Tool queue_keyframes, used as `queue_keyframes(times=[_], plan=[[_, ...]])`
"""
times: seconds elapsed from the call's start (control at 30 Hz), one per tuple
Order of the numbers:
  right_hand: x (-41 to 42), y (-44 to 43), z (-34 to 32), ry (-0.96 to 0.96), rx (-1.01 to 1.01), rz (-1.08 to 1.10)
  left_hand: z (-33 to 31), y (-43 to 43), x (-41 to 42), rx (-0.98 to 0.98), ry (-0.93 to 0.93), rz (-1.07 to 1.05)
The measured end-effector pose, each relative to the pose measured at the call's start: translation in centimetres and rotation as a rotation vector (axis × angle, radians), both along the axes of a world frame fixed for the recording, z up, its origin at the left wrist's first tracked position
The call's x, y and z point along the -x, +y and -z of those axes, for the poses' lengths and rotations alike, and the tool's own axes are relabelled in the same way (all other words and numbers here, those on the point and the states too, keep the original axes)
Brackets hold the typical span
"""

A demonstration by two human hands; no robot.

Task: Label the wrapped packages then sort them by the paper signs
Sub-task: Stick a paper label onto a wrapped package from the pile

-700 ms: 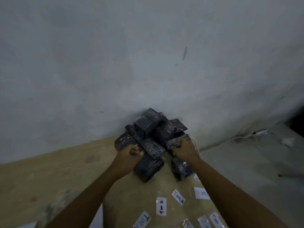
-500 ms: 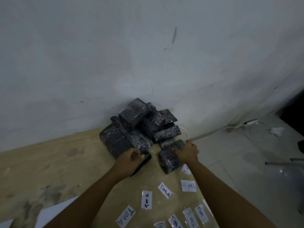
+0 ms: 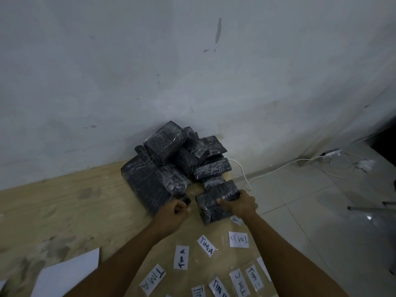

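Several wrapped packages (image 3: pixel 162 168) are piled at the far edge of the wooden board (image 3: pixel 64 202), against the wall (image 3: pixel 128 71). In front of the pile, near the board's right edge, the right hand (image 3: pixel 237 204) grips one package (image 3: pixel 214 202). The left hand (image 3: pixel 171 213) is curled on a small dark thing (image 3: pixel 187 200). Paper labels (image 3: pixel 181 257) lie nearer. A white cable (image 3: pixel 267 170) runs on the tiles beside the pile.

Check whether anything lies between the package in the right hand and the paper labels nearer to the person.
Nothing visible does. The right hand grips the package, and the labels lie close by it on the wooden board, with only bare board between.
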State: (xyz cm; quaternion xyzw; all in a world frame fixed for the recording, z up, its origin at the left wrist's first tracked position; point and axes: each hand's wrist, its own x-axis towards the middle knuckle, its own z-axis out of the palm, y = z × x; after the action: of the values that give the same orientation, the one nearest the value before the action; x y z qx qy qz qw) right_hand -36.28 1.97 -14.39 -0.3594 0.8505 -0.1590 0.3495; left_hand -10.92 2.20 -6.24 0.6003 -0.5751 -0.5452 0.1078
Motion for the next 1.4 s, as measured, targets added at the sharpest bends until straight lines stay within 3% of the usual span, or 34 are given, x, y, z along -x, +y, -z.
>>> queue_keyframes(times=[0.23,0.43,0.7,0.8,0.93,1.07,1.2,1.3,1.4], plan=[[0.5,2.2,-0.8,-0.232,0.273,-0.058,0.1,0.7,-1.1,-0.032,0.005,-0.031],[-0.6,4.7,-1.7,-0.311,0.399,-0.033,0.2,1.2,-3.2,-0.070,0.054,-0.091],[-6.4,7.6,-5.2,-0.522,0.405,-0.198,-0.6,3.7,-8.3,-0.543,0.277,-0.265],[-9.4,8.1,-5.0,-0.602,0.420,-0.294,0.7,4.8,-10.8,-0.700,0.335,-0.229],[-13.2,8.2,-4.3,-0.728,0.455,-0.351,2.1,6.3,-13.6,-0.680,0.348,-0.338],[-16.3,7.9,-3.9,-0.773,0.430,-0.312,2.3,7.4,-16.4,-0.647,0.491,-0.497],[-19.0,8.3,-2.4,-0.594,0.392,-0.309,1.4,8.5,-18.6,-0.534,0.539,-0.608],[-20.5,10.0,0.1,-0.254,0.292,-0.685,1.9,9.4,-20.4,-0.434,0.602,-0.718],[-22.1,11.3,1.8,-0.045,0.131,-1.014,3.6,10.5,-22.2,-0.343,0.597,-0.831]])
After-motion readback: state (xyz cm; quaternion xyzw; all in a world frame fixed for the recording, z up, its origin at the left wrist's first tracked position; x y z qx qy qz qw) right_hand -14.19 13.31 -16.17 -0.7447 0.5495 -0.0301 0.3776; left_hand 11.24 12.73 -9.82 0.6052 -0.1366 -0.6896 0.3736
